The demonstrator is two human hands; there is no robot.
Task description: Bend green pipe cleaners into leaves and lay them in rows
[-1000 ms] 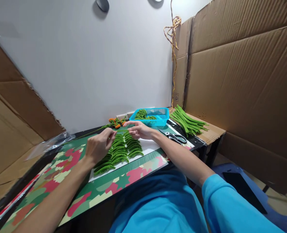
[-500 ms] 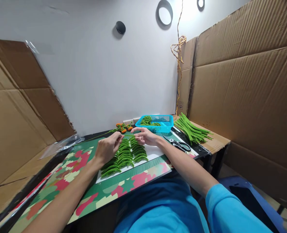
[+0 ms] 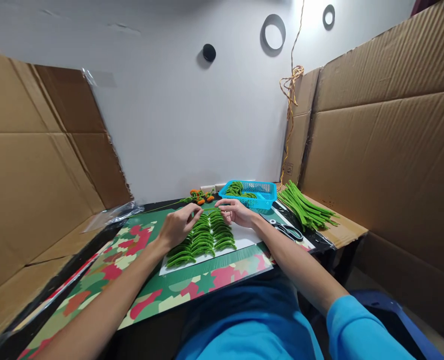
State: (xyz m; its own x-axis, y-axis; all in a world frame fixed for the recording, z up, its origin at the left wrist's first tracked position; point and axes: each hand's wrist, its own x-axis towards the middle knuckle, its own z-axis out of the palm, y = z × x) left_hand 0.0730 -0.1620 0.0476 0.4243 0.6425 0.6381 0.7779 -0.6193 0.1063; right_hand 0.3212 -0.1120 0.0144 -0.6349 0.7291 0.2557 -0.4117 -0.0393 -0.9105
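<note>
A short green pipe cleaner (image 3: 210, 209) is stretched between my two hands, above the far end of the rows. My left hand (image 3: 179, 225) pinches its left end between thumb and fingertips. At its right end, the thumb and index finger of my right hand (image 3: 237, 213) are closed on it. Below my hands, several curved green pipe-cleaner pieces (image 3: 202, 243) lie in three columns on a white sheet (image 3: 247, 238). My left hand covers part of the left column.
A blue basket (image 3: 266, 202) at the back holds more curved green pieces. Orange flowers (image 3: 200, 200) lie left of it. Scissors (image 3: 290, 231) and a bundle of long green pipe cleaners (image 3: 307, 206) are at right. Cardboard walls (image 3: 387, 150) flank the table.
The camera view has turned a little left, so everything appears shifted right. Both hands still hold the green pipe cleaner between them, with barely any change in grip. The scissors' blades are now mostly hidden.
</note>
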